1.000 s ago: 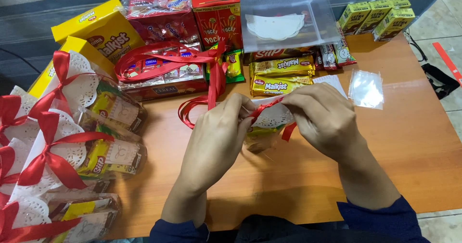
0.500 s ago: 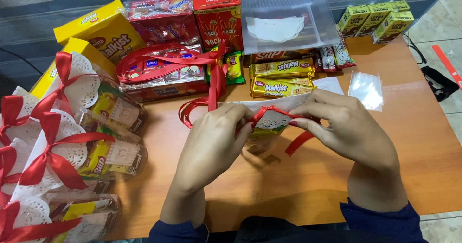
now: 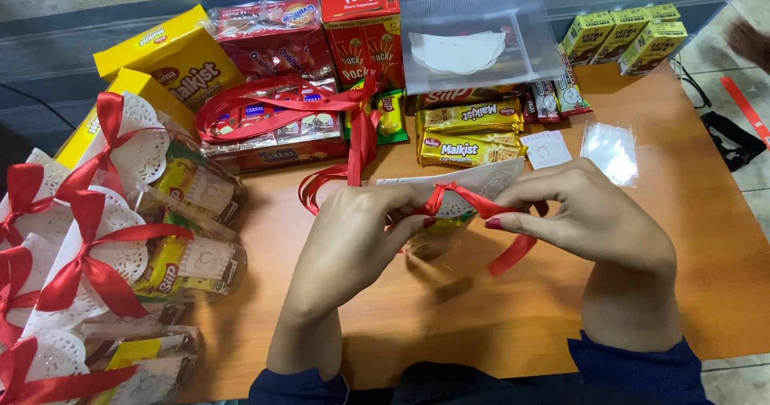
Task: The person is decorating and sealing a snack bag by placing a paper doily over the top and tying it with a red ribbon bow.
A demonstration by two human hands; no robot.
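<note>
A clear snack bag [image 3: 437,232] topped with a white paper doily [image 3: 473,187] sits upright between my hands at the middle of the wooden table [image 3: 722,253]. A red ribbon [image 3: 481,208] crosses the bag's neck. My left hand [image 3: 353,236] pinches the ribbon at the neck. The other strand is pulled rightward by my right hand [image 3: 585,212], and a loose ribbon tail [image 3: 513,254] hangs below its fingers.
Several finished bags with red bows [image 3: 88,245] lie at the left. Behind are yellow boxes [image 3: 172,60], red snack boxes [image 3: 361,32], a ribbon coil [image 3: 265,104], a clear box of doilies [image 3: 473,48], wafer packs [image 3: 469,132], green drink cartons [image 3: 622,36] and an empty clear bag [image 3: 609,150].
My hands have drawn apart sideways, stretching the red ribbon across the bag's neck. My right hand moved right and the ribbon tail now hangs under it.
</note>
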